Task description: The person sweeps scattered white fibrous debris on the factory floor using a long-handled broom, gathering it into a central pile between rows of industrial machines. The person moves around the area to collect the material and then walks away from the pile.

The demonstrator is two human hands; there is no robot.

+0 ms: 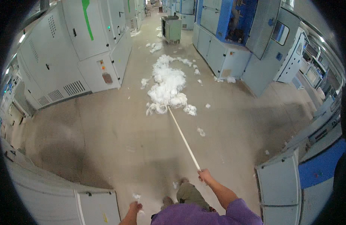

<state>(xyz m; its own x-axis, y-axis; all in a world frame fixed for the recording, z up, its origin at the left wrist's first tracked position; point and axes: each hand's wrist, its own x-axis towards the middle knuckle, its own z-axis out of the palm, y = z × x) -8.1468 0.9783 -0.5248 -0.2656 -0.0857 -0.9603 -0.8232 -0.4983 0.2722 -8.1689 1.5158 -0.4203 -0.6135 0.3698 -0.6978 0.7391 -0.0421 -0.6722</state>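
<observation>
My right hand (pixel 205 176) is closed round the near end of a long pale pole (pixel 184 138). The pole slants away from me along the floor. Its far end meets the near edge of a large heap of white fluffy fibre (pixel 169 82), which hides whatever is on that end. Low at the left hangs my left hand (pixel 135 206), well apart from the pole. Its fingers are too small and blurred to read. A small white tuft (pixel 136 196) shows right beside it; whether the hand touches it I cannot tell.
Grey machine cabinets (pixel 53 60) line the left side; blue-and-grey machines (pixel 221 56) stand on the right, one door (pixel 268 52) swung out. A grey-green cart (pixel 171 30) stands in the aisle beyond the heap. Loose tufts (pixel 201 131) dot the floor. Nearer cabinets (pixel 280 180) flank me.
</observation>
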